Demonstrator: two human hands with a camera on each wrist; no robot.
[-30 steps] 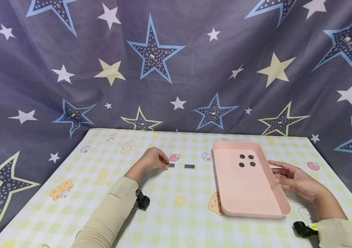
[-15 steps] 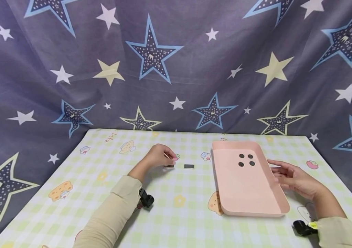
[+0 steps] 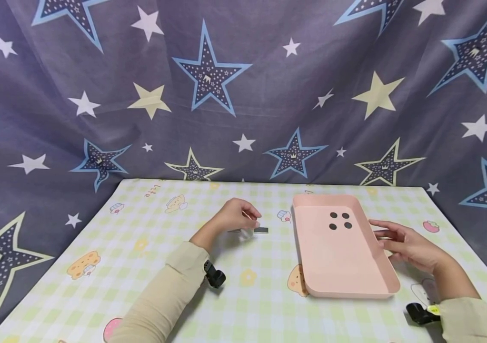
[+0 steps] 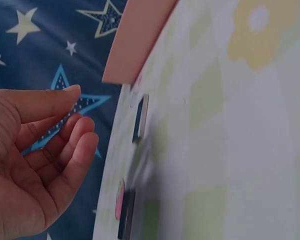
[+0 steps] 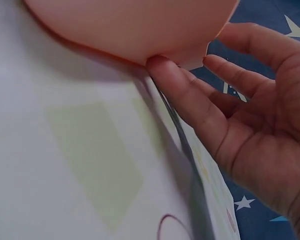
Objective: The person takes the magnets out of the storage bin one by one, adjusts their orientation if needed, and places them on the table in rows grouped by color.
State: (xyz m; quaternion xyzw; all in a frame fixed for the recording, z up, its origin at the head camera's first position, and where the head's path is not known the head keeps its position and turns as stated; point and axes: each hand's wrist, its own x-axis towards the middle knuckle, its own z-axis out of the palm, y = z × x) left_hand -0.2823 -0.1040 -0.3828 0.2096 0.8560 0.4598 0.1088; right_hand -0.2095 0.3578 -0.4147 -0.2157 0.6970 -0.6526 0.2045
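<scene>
My left hand (image 3: 238,214) hovers over the table, fingers loosely bent and a gap showing between thumb and fingertips, with nothing held. Below it lie two small flat rectangular blocks with dark tops and pale edges: one (image 3: 262,230) towards the tray, the other (image 4: 126,215) partly hidden under the hand in the head view. A pink shallow tray (image 3: 346,262) stands to the right, with several round black discs (image 3: 333,215) on its floor. Fairly straight fingers of my right hand (image 3: 412,247) touch the tray's right outer wall, thumb tip against its lower part in the right wrist view.
A green-and-white checked cloth with cartoon prints (image 3: 209,295) covers the table. Behind the table's far edge hangs a dark curtain with stars (image 3: 243,95). Each wrist carries a small black camera, the left one (image 3: 214,275) low over the cloth.
My left hand has moved right from the left block towards the right one, its fingers now above the gap between them. Right hand and tray stay put.
</scene>
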